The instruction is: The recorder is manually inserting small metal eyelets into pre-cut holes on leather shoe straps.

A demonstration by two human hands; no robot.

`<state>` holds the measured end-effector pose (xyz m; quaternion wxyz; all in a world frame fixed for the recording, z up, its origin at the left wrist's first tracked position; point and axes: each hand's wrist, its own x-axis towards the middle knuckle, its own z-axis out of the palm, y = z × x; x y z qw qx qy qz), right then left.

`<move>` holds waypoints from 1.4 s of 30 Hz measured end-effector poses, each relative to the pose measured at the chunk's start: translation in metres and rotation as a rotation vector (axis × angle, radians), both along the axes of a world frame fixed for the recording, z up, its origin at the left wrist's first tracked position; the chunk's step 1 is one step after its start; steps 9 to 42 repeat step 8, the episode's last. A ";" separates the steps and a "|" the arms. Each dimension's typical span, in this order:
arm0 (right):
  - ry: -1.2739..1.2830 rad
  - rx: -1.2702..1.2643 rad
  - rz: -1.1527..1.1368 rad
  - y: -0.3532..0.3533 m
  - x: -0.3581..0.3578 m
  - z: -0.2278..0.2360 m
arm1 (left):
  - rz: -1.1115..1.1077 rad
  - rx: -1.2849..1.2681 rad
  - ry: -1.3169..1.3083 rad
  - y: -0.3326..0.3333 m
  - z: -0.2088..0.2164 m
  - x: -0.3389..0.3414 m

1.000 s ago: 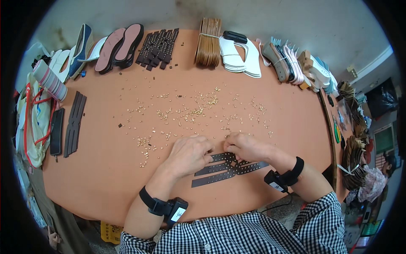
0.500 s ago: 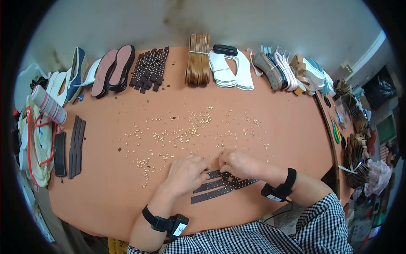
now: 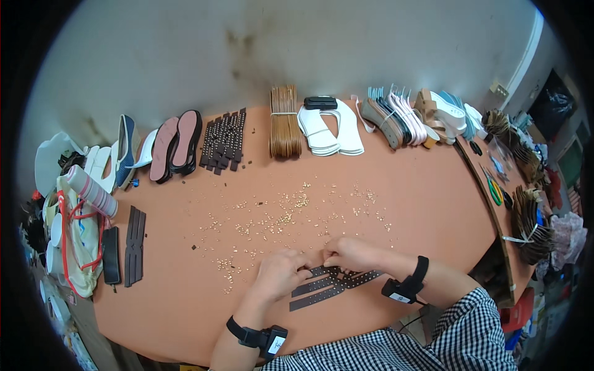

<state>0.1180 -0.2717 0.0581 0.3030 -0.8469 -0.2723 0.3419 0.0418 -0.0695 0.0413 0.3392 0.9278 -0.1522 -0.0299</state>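
Observation:
A dark brown shoe upper [image 3: 312,302] cut into several strips lies flat on the table in front of me, with small gold studs along its strips. At its upper left strip, my left hand [image 3: 281,275] is closed, thumb and fingertips drawn together beside the strip's end. My right hand [image 3: 351,255] bends over the middle of the piece, its thumb and forefinger pinched. Whatever either pinch holds is too small or hidden to make out. Loose gold studs [image 3: 284,219] are scattered over the table beyond both hands.
Plain dark strips [image 3: 134,247] and a black case [image 3: 111,255] lie at the left. Along the back stand pink insoles [image 3: 164,142], studded uppers [image 3: 223,141], a brown strap bundle [image 3: 284,130] and white cut pieces [image 3: 331,133]. Green-handled scissors [image 3: 495,191] lie right, past a raised edge [image 3: 479,185].
The whole view has tilted upward, so the table and things sit lower in the picture. Both hands stay at the shoe upper with little visible change in their pose.

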 end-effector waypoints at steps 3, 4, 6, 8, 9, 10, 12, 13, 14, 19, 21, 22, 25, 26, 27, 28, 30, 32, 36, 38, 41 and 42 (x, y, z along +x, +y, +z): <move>-0.014 -0.006 -0.169 -0.001 0.002 0.017 | 0.003 0.005 -0.024 0.003 -0.004 -0.002; -0.168 -0.022 -0.192 -0.005 0.008 0.016 | -0.007 -0.012 -0.034 0.003 -0.008 -0.001; -0.437 -0.027 -0.228 -0.024 0.030 -0.013 | -0.005 -0.046 -0.026 0.003 -0.007 0.000; -0.396 -0.088 -0.293 -0.023 0.049 -0.008 | 0.034 -0.075 0.020 0.004 -0.002 -0.001; -0.396 -0.088 -0.293 -0.023 0.049 -0.008 | 0.034 -0.075 0.020 0.004 -0.002 -0.001; -0.396 -0.088 -0.293 -0.023 0.049 -0.008 | 0.034 -0.075 0.020 0.004 -0.002 -0.001; -0.396 -0.088 -0.293 -0.023 0.049 -0.008 | 0.034 -0.075 0.020 0.004 -0.002 -0.001; -0.396 -0.088 -0.293 -0.023 0.049 -0.008 | 0.034 -0.075 0.020 0.004 -0.002 -0.001; -0.396 -0.088 -0.293 -0.023 0.049 -0.008 | 0.034 -0.075 0.020 0.004 -0.002 -0.001; -0.396 -0.088 -0.293 -0.023 0.049 -0.008 | 0.034 -0.075 0.020 0.004 -0.002 -0.001; -0.396 -0.088 -0.293 -0.023 0.049 -0.008 | 0.034 -0.075 0.020 0.004 -0.002 -0.001; -0.396 -0.088 -0.293 -0.023 0.049 -0.008 | 0.034 -0.075 0.020 0.004 -0.002 -0.001; -0.396 -0.088 -0.293 -0.023 0.049 -0.008 | 0.034 -0.075 0.020 0.004 -0.002 -0.001; -0.396 -0.088 -0.293 -0.023 0.049 -0.008 | 0.034 -0.075 0.020 0.004 -0.002 -0.001; -0.396 -0.088 -0.293 -0.023 0.049 -0.008 | 0.034 -0.075 0.020 0.004 -0.002 -0.001; -0.396 -0.088 -0.293 -0.023 0.049 -0.008 | 0.034 -0.075 0.020 0.004 -0.002 -0.001; -0.396 -0.088 -0.293 -0.023 0.049 -0.008 | 0.034 -0.075 0.020 0.004 -0.002 -0.001; -0.396 -0.088 -0.293 -0.023 0.049 -0.008 | 0.034 -0.075 0.020 0.004 -0.002 -0.001; -0.396 -0.088 -0.293 -0.023 0.049 -0.008 | 0.034 -0.075 0.020 0.004 -0.002 -0.001; -0.396 -0.088 -0.293 -0.023 0.049 -0.008 | 0.034 -0.075 0.020 0.004 -0.002 -0.001; -0.396 -0.088 -0.293 -0.023 0.049 -0.008 | 0.034 -0.075 0.020 0.004 -0.002 -0.001; -0.396 -0.088 -0.293 -0.023 0.049 -0.008 | 0.034 -0.075 0.020 0.004 -0.002 -0.001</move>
